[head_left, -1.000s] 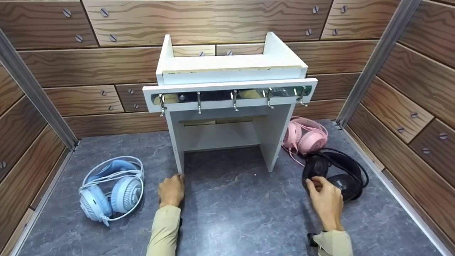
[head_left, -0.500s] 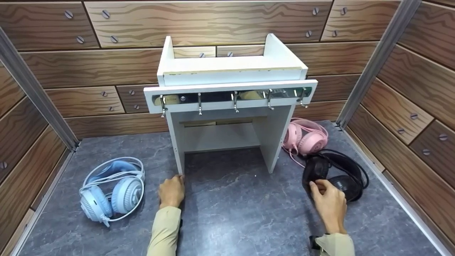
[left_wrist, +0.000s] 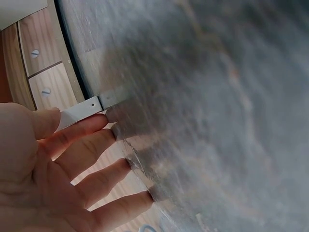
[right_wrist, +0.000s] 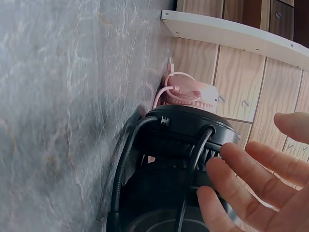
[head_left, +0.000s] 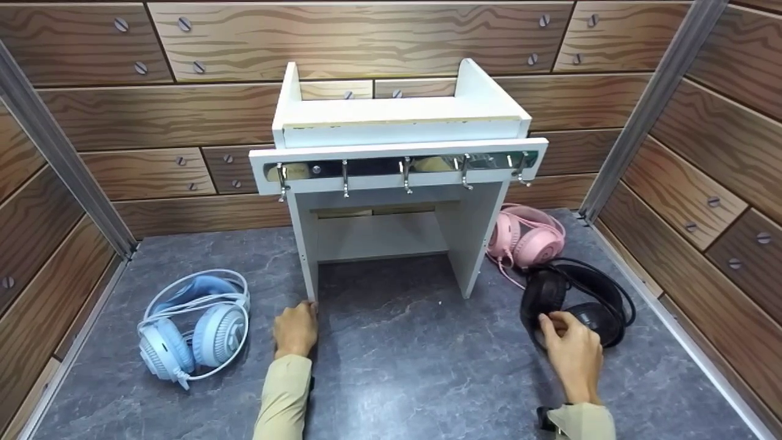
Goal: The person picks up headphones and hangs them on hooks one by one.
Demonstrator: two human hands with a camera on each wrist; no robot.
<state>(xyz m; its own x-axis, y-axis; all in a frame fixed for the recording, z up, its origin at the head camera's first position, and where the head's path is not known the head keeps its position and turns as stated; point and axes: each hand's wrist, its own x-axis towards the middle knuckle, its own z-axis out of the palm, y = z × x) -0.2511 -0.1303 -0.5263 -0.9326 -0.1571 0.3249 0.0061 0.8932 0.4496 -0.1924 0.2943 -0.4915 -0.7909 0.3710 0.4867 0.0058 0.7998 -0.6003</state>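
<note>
A white shelf unit (head_left: 403,110) stands in the middle of the head view, with a hook rail (head_left: 403,168) across its front. My left hand (head_left: 295,330) is at the foot of its left side panel (head_left: 302,250). In the left wrist view, thumb and index finger pinch that panel's lower end (left_wrist: 79,112), and the other fingertips touch the grey surface. My right hand (head_left: 573,354) is at the black headphones (head_left: 544,293), fingers relaxed. Seen from the right wrist, its fingertips lie at the ear cup (right_wrist: 188,125) and the thumb stands apart; whether they touch is unclear.
Pink headphones (head_left: 534,241) lie behind the black pair, close to the unit's right side panel (head_left: 473,244). Light blue headphones (head_left: 214,333) lie on the left of the grey marbled surface (head_left: 391,366). Wood-patterned walls (head_left: 165,122) enclose the back and both sides.
My right hand has drawn back slightly, toward me and to the right, beside the black headphones. The left hand, the shelf unit and all the headphones have kept their places.
</note>
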